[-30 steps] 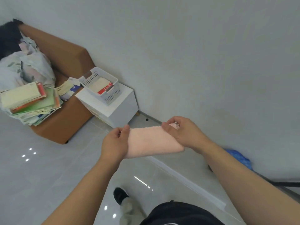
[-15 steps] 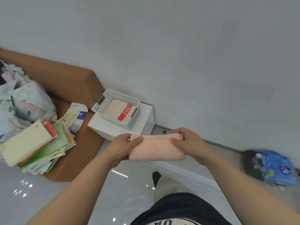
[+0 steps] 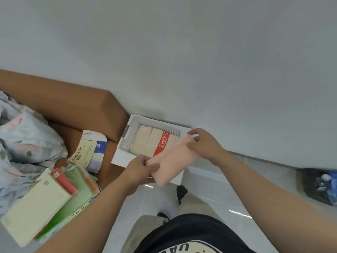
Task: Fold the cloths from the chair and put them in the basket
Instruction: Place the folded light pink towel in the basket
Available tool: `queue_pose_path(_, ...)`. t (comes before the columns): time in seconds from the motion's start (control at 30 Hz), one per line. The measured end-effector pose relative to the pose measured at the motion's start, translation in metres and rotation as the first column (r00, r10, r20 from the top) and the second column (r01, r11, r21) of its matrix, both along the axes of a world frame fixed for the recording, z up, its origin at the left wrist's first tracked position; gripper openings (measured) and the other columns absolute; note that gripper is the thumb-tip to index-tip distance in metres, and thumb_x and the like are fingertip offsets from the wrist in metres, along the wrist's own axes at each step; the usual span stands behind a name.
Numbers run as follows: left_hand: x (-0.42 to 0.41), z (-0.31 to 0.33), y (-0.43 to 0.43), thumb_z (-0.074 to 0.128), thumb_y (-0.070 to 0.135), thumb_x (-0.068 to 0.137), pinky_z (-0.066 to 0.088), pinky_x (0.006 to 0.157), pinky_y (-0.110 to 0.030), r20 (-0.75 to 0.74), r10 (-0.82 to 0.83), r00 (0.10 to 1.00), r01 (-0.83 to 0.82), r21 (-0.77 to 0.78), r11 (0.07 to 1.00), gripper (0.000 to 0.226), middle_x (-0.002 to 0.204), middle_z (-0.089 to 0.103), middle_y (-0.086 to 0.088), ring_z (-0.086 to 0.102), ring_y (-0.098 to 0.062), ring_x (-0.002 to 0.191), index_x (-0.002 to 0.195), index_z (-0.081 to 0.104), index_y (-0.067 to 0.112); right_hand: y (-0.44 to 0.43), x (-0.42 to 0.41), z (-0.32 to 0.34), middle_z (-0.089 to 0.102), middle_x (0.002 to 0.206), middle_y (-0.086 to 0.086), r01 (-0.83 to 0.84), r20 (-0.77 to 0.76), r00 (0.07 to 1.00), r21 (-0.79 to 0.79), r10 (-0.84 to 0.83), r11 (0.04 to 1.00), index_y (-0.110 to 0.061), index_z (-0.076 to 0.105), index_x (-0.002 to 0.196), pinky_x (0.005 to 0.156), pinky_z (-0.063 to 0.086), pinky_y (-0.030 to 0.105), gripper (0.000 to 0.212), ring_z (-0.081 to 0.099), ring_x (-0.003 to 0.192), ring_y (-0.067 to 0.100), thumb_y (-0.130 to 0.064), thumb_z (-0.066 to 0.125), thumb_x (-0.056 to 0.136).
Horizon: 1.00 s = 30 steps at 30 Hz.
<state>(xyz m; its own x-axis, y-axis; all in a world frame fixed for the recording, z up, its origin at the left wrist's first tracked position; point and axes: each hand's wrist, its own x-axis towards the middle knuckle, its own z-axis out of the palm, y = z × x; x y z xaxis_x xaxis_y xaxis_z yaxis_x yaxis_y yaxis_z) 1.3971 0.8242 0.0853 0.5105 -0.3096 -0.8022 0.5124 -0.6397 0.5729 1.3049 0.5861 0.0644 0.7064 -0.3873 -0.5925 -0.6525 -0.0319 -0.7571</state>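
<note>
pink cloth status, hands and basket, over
Left hand, right hand each grip an end of folded pink cloth. Held by basket, not in. Cream cloth already inside.

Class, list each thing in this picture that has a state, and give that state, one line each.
pink cloth, folded, held at both ends, not in the basket
left hand, grips its lower end
right hand, pinches its upper end
basket, upright, holds a folded cream cloth
floral cloth, crumpled on the chair

Left hand (image 3: 139, 168) and right hand (image 3: 202, 143) gripping folded pink cloth (image 3: 172, 160) ends, over white basket (image 3: 131, 132) holding beige cloth (image 3: 145, 143)
</note>
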Motion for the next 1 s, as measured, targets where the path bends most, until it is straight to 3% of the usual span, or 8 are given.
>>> queue_pose_path(0.1, 0.036, -0.022, -0.002, 0.072, 0.011, 0.095, 0.064, 0.075, -0.043, -0.037, 0.042, 0.998, -0.043, -0.007, 0.999, 0.026, 0.119, 0.064, -0.020, 0.071, -0.034, 0.099, 0.113, 0.057, 0.001, 0.000, 0.048, -0.004, 0.065, 0.115, 0.002, 0.036, 0.001, 0.999, -0.031, -0.036, 0.999, -0.030, 0.059, 0.116, 0.066, 0.044, 0.026, 0.030, 0.064, 0.101, 0.020, -0.018, 0.065, 0.089)
queue_pose_path(0.23, 0.085, -0.054, -0.002, 0.070, 0.011, 0.096, 0.063, 0.079, -0.041, -0.066, 0.023, 0.998, -0.025, -0.036, 0.999, 0.025, 0.121, 0.063, -0.019, 0.071, -0.033, 0.100, 0.115, 0.056, 0.003, 0.004, 0.092, -0.019, 0.064, 0.114, 0.000, 0.090, -0.030, 0.995, -0.082, -0.093, 0.993, -0.029, 0.059, 0.112, 0.054, 0.036, 0.022, 0.026, 0.060, 0.092, 0.018, -0.017, 0.064, 0.089)
queue_pose_path(0.37, 0.142, -0.084, 0.010, 0.067, 0.011, 0.097, 0.063, 0.076, -0.038, -0.123, -0.014, 0.992, 0.013, -0.003, 1.000, 0.034, 0.123, 0.065, -0.014, 0.071, -0.030, 0.102, 0.129, 0.055, 0.005, 0.026, 0.117, -0.041, 0.065, 0.105, 0.000, 0.187, -0.104, 0.975, -0.106, -0.198, 0.977, -0.024, 0.057, 0.116, 0.062, 0.045, 0.026, 0.026, 0.062, 0.090, 0.020, -0.017, 0.064, 0.092)
queue_pose_path(0.53, 0.203, -0.110, 0.017, 0.065, 0.014, 0.098, 0.062, 0.071, -0.036, -0.145, -0.089, 0.985, 0.098, 0.056, 0.994, 0.030, 0.121, 0.067, -0.010, 0.069, -0.028, 0.103, 0.127, 0.059, 0.009, 0.068, 0.135, -0.073, 0.064, 0.110, 0.002, 0.337, -0.182, 0.920, -0.087, -0.347, 0.938, -0.021, 0.055, 0.120, 0.083, 0.056, 0.037, 0.033, 0.064, 0.103, 0.026, -0.017, 0.067, 0.090)
queue_pose_path(0.67, 0.222, -0.121, 0.014, 0.066, 0.010, 0.095, 0.063, 0.081, -0.042, -0.099, -0.208, 0.973, 0.218, 0.104, 0.970, 0.033, 0.122, 0.067, -0.011, 0.068, -0.030, 0.105, 0.128, 0.061, 0.009, 0.084, 0.146, -0.086, 0.058, 0.106, -0.007, 0.457, -0.204, 0.864, -0.067, -0.460, 0.887, -0.023, 0.052, 0.122, 0.061, 0.047, 0.030, 0.031, 0.062, 0.100, 0.021, -0.017, 0.060, 0.093)
queue_pose_path(0.73, 0.222, -0.124, 0.017, 0.064, 0.005, 0.092, 0.062, 0.084, -0.044, -0.079, -0.258, 0.963, 0.266, 0.122, 0.956, 0.032, 0.121, 0.065, -0.011, 0.067, -0.031, 0.105, 0.124, 0.060, 0.010, 0.086, 0.153, -0.093, 0.060, 0.111, -0.002, 0.569, -0.213, 0.807, 0.028, -0.551, 0.822, -0.023, 0.055, 0.119, 0.066, 0.049, 0.031, 0.034, 0.063, 0.105, 0.024, -0.011, 0.066, 0.089)
queue_pose_path(0.87, 0.223, -0.131, 0.027, 0.066, -0.002, 0.081, 0.063, 0.083, -0.045, -0.120, -0.327, 0.937, 0.344, 0.165, 0.924, 0.030, 0.116, 0.066, -0.012, 0.067, -0.033, 0.103, 0.109, 0.063, 0.008, 0.089, 0.172, -0.106, 0.064, 0.123, 0.020, 0.811, -0.322, 0.578, 0.329, -0.750, 0.484, -0.014, 0.061, 0.117, 0.087, 0.060, 0.045, 0.049, 0.066, 0.111, 0.036, 0.008, 0.077, 0.076)
queue_pose_path(1.0, 0.226, -0.147, 0.039, 0.074, 0.017, 0.072, 0.060, 0.085, -0.042, -0.066, -0.540, 0.839, 0.538, 0.244, 0.807, 0.030, 0.103, 0.069, -0.009, 0.067, -0.028, 0.096, 0.100, 0.064, 0.009, 0.099, 0.201, -0.128, 0.068, 0.104, 0.009, 0.825, -0.343, 0.557, 0.337, -0.756, 0.454, -0.018, 0.064, 0.101, 0.090, 0.055, 0.046, 0.038, 0.066, 0.094, 0.027, 0.007, 0.079, 0.077)
